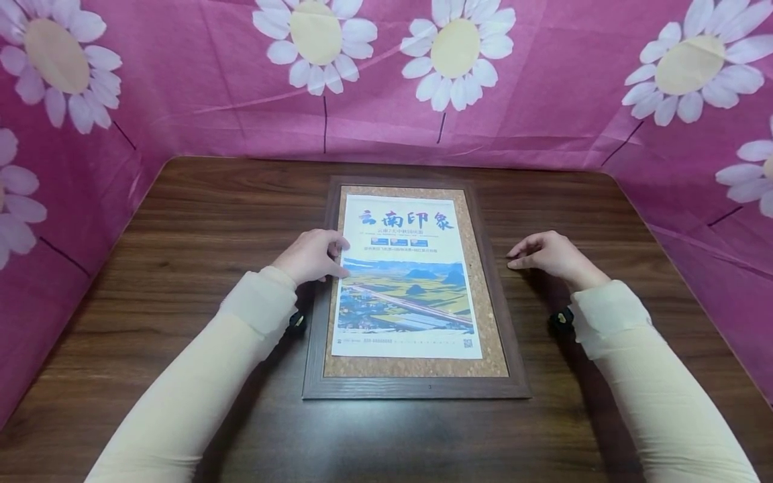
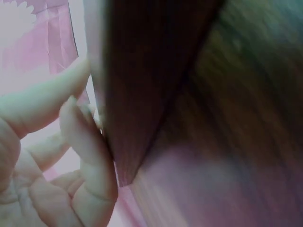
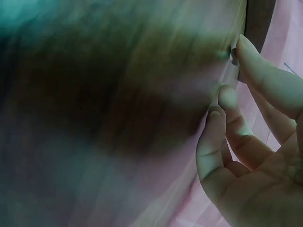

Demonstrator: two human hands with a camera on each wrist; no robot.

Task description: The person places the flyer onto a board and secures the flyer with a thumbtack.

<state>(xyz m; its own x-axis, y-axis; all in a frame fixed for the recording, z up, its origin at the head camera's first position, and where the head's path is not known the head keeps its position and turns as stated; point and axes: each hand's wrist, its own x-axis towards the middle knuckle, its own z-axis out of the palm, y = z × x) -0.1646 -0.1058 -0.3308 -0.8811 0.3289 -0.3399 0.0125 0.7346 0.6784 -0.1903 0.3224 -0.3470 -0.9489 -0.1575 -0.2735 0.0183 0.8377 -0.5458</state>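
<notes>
A printed poster [image 1: 410,295] with a landscape picture and Chinese lettering lies on a cork board [image 1: 492,322] with a dark wooden frame [image 1: 417,387]. My left hand [image 1: 311,256] reaches over the frame's left side. Its thumb and forefinger, held apart, touch the poster's left edge, and in the left wrist view its other fingers [image 2: 92,175] lie against the frame's outer side. Right of the frame, my right hand [image 1: 552,258] rests its fingertips on the table. By its thumb tip, the right wrist view has a tiny dark spot, too blurred to identify.
The brown wood-grain table [image 1: 199,221] runs under the framed board and both arms. A pink cloth [image 1: 386,127] with white daisies stands around its back and sides. Dark wrist devices [image 1: 561,320] sit below both wrists.
</notes>
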